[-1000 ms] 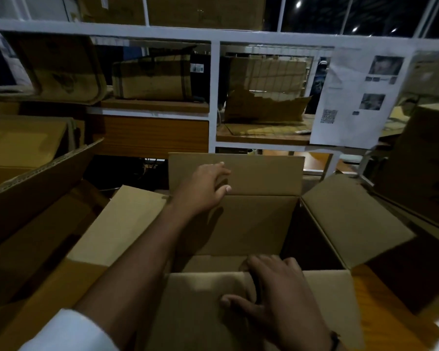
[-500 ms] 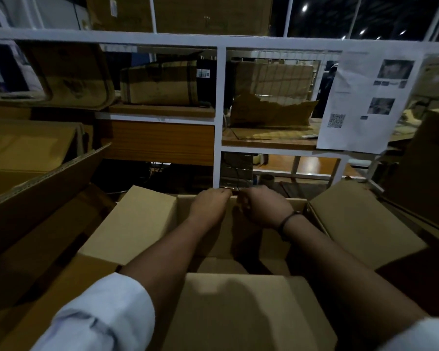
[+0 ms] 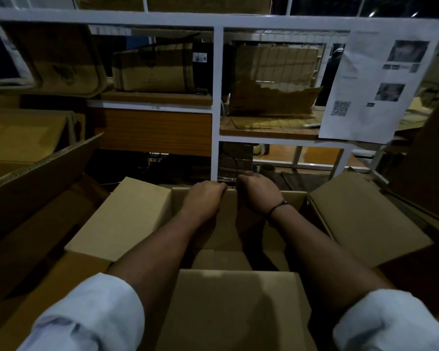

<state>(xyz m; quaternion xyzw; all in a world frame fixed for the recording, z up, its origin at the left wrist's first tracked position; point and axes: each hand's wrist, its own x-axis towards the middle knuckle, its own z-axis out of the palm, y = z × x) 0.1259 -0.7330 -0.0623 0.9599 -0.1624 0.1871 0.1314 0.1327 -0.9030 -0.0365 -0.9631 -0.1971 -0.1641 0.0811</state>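
Observation:
An open brown cardboard box point(image 3: 238, 300) stands right in front of me, its left flap point(image 3: 122, 219) and right flap point(image 3: 365, 219) spread outward and its near flap toward me. My left hand point(image 3: 204, 196) and my right hand point(image 3: 257, 192) sit side by side on the far edge of the box, fingers curled over the folded-down far flap and gripping it. A dark band circles my right wrist. The fingertips are hidden behind the edge. The inside of the box looks dark and holds nothing I can make out.
A white metal shelf frame point(image 3: 217, 97) stands behind the box, holding cardboard boxes point(image 3: 152, 69) and torn cardboard point(image 3: 274, 97). A printed sheet with a QR code point(image 3: 373, 84) hangs at the right. Large cardboard pieces point(image 3: 36, 178) crowd the left side; another box point(image 3: 431, 153) looms at right.
The far flap stood upright a second ago with my left hand on it and my right hand on the near flap. Both hands now hold the far flap, which is folded down.

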